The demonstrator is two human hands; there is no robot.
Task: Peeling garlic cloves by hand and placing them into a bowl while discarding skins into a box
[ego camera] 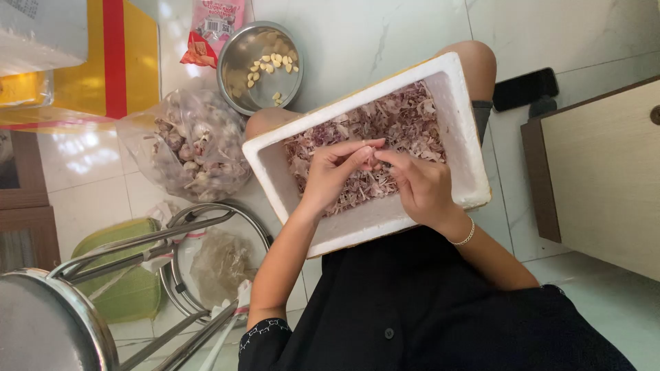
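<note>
My left hand [337, 168] and my right hand [421, 184] meet over a white foam box [357, 223] that rests on my lap and is full of purplish garlic skins [405, 120]. Both hands pinch one small garlic clove [373, 159] between their fingertips. A thin bracelet circles my right wrist. A metal bowl [234, 82] with several peeled cloves stands on the floor beyond the box. Beside it lies a clear plastic bag of unpeeled garlic [196, 144].
A metal stool [62, 323] lies at lower left, near a green mat [130, 288] and a round wire rack. A yellow and red box [117, 62] sits at upper left. A dark phone [526, 88] lies on the tiles by a wooden cabinet [605, 172].
</note>
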